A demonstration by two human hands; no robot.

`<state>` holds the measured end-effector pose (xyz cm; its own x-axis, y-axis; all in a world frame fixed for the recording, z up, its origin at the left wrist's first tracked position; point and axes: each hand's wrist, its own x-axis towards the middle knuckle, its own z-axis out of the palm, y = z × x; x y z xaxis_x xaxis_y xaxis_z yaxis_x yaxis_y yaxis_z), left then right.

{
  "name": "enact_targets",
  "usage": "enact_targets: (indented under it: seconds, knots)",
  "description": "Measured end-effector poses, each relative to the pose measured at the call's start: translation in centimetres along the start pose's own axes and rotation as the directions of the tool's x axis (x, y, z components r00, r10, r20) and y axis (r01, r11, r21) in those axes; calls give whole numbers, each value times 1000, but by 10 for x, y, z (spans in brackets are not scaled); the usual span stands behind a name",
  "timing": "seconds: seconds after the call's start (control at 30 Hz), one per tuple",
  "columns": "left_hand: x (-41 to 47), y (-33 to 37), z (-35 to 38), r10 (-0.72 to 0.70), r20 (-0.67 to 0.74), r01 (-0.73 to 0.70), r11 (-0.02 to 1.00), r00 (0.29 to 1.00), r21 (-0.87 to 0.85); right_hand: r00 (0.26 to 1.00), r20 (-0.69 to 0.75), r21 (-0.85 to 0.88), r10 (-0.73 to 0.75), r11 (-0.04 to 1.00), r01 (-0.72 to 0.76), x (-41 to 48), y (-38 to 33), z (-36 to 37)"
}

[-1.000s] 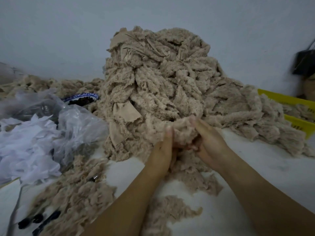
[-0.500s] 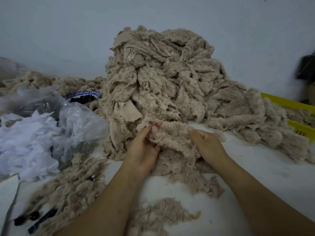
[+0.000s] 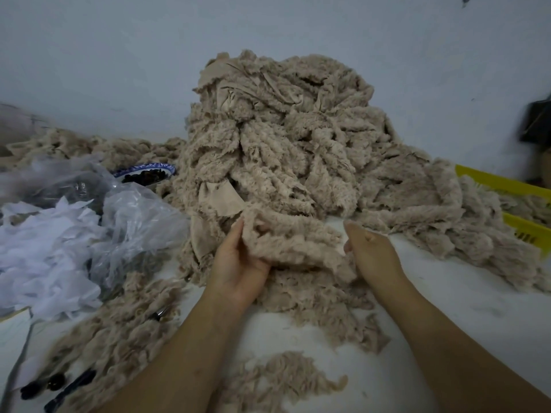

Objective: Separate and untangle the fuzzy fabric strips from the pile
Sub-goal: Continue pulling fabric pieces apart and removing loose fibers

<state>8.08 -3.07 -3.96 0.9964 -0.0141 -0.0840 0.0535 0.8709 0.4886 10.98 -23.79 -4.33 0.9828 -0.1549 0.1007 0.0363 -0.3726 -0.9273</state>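
A person's left hand [image 3: 238, 263], palm up, is gripping one end of a beige fuzzy fabric strip [image 3: 292, 236] with its fingers curled round it, while the right hand [image 3: 372, 254] is clutching the other end with bent fingers. The strip is stretching between them at the foot of a tall heap of tangled beige fleece strips [image 3: 283, 138] on a white table [image 3: 447, 308]. A clear plastic bag of white scraps [image 3: 134, 216] is lying to the left, and a yellow plastic basket [image 3: 492, 181] is sitting to the right.
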Motion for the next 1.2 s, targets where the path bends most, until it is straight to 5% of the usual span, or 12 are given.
enact_targets:
  seconds: [0.17,0.27,0.37,0.5,0.6,0.7,0.83,1.03,1.2]
  knots:
    - [2,12,-2,-23,45,23,1000,999,-2,975,-152,204,163,970,-130,10,-2,-19]
    - [0,7,4,-71,39,60,974,997,217,998,-61,85,23,996,-18,5,-2,-15]
    - [-4,-12,8,-20,-27,32,831,999,556,978,176,-46,-109,992,119,-11,-10,3]
    - [-15,-25,13,-14,38,-22,603,999,798,872,470,172,-134,983,59,-25,-14,16]
    - [-16,-25,11,46,49,-62,354,998,933,893,409,169,-191,977,131,-22,-16,10]
    - [-18,-28,12,25,44,-49,276,999,960,907,368,290,-206,952,99,-22,-21,7]
    - [-14,-23,16,55,-18,-7,423,998,906,931,335,515,-144,855,-53,-22,-25,6]
    - [-15,-2,10,-178,85,76,736,980,673,983,88,800,161,577,-166,-6,-24,-6]
    - [-16,6,7,-183,161,109,916,970,386,962,47,801,268,565,-197,2,-12,-12]
